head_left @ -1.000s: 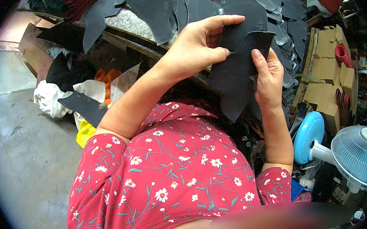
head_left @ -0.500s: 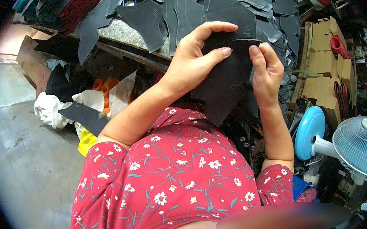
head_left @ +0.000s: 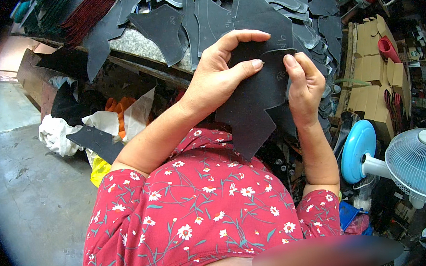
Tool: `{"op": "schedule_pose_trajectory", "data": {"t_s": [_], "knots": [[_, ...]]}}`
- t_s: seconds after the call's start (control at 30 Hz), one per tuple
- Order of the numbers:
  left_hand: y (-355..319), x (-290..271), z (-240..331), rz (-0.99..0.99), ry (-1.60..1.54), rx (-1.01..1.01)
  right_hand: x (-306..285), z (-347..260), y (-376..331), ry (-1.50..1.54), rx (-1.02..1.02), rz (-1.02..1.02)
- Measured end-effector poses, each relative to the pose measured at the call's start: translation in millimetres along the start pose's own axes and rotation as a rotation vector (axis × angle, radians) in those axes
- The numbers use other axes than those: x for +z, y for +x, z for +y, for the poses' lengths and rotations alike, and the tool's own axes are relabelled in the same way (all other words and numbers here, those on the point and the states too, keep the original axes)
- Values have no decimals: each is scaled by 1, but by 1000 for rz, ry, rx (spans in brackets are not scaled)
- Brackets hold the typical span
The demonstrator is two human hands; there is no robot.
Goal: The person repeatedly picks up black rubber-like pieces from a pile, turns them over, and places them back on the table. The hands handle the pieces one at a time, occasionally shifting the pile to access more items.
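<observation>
A dark grey, flat cut-out piece (head_left: 251,106), looking like leather or synthetic sheet, hangs in front of me with a notched lower edge. My left hand (head_left: 222,68) is at its left side, thumb on the face and forefinger raised and curved apart; the other fingers are hidden behind it. At the upper right corner, the thumb and bent fingers of my right hand (head_left: 306,85) pinch the edge. Just beyond, many similar cut pieces (head_left: 162,32) lie overlapping on the worktable (head_left: 140,43), some with pale markings.
Bundles of dark red strips (head_left: 91,16) lie at the table's far left. Below are white cloth (head_left: 56,132), orange material (head_left: 117,111) and a loose dark piece (head_left: 96,143). At right stand cardboard boxes (head_left: 370,66) and a blue-and-white fan (head_left: 416,164) near my right arm.
The piece between my hands has tilted, so its face and notched lower edge show more clearly. Both hands stay close to the same place, and the whole view has shifted slightly.
</observation>
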State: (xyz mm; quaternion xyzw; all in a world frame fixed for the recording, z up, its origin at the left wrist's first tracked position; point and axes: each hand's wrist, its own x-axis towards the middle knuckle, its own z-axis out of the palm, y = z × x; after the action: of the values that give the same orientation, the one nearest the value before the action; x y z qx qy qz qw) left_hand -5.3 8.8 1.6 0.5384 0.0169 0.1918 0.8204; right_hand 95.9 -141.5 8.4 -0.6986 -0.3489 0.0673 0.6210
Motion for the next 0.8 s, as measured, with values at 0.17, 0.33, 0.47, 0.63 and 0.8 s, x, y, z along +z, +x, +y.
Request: {"op": "schedule_pose_trajectory", "data": {"t_s": [0.17,0.33,0.47,0.63,0.8], "knots": [[1,-5,-4,-40,22,19,-1,0,6,262,325,-82],[5,-2,-11,-89,359,206,-3,-4,6,76,96,-64],[-1,4,-12,-120,576,290,-5,-1,6,291,201,69],[-10,-1,-7,-329,549,48,-12,12,18,488,235,166],[-15,-5,-1,-331,311,55,-2,21,18,478,355,103]]}}
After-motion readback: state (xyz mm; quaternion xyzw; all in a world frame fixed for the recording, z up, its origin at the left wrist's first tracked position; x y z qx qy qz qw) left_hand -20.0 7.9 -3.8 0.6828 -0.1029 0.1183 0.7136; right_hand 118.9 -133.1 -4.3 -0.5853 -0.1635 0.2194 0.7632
